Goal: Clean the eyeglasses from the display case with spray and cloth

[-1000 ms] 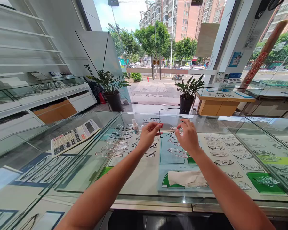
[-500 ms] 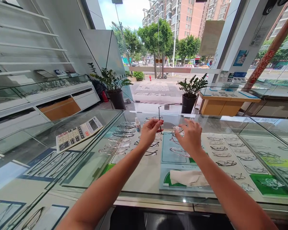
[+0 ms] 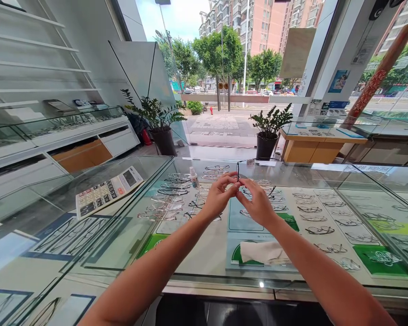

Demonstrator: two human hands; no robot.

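A pair of thin dark-framed eyeglasses (image 3: 238, 170) is held up above the glass display counter (image 3: 204, 267), seen nearly edge-on, one temple arm reaching to the right. My left hand (image 3: 221, 194) pinches the frame between thumb and fingers. From the other side, my right hand (image 3: 257, 203) closes on the same frame, its fingertips meeting those of the left. The fingers hide much of the lenses. Rows of other eyeglasses lie beneath both hands. A small spray bottle (image 3: 194, 178) stands just left of my left hand.
A beige cleaning cloth (image 3: 265, 252) lies folded nearer me on the counter. On the left glass top rests a large calculator (image 3: 110, 192). Two potted plants (image 3: 163, 141) flank the glass door (image 3: 223, 117) beyond. Another display case (image 3: 95, 136) runs along the left wall.
My right hand, apart with fingers spread before, has moved left and now grips the eyeglasses. My left hand has shifted slightly right with them, and the frame sits lower.
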